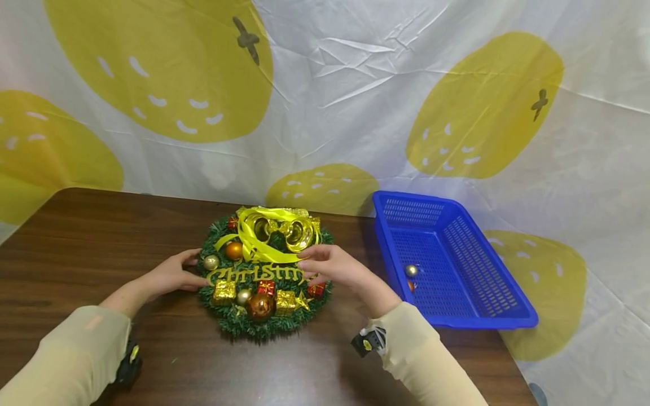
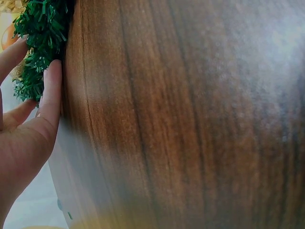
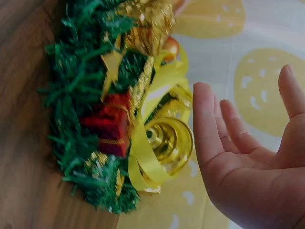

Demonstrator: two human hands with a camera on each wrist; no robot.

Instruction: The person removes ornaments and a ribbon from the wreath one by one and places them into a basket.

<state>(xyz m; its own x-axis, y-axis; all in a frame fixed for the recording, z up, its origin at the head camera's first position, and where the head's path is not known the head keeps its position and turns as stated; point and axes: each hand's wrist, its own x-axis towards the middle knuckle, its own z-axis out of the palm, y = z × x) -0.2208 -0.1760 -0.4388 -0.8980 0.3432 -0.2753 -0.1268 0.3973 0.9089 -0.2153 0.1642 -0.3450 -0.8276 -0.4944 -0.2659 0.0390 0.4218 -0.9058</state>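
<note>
A round green Christmas wreath (image 1: 259, 327) lies on the table, with gold "Christmas" lettering (image 1: 259, 274) across its middle. It bears gold bells (image 1: 301, 234), a yellow ribbon (image 1: 256, 248), baubles and small gold and red gift boxes. My left hand (image 1: 170, 274) is at the wreath's left edge, thumb and fingers spread and touching the greenery (image 2: 45, 36). Over the right side of the wreath is my right hand (image 1: 337, 265), its fingers extended near the ribbon and the end of the lettering. In the right wrist view, nothing lies between its fingers and thumb.
To the right stands a blue plastic basket (image 1: 487, 323), holding a small gold bauble (image 1: 411, 270) and an orange one (image 1: 411, 286). The brown wooden table (image 1: 127, 225) backs onto a white curtain (image 1: 350, 113) printed with yellow fruit.
</note>
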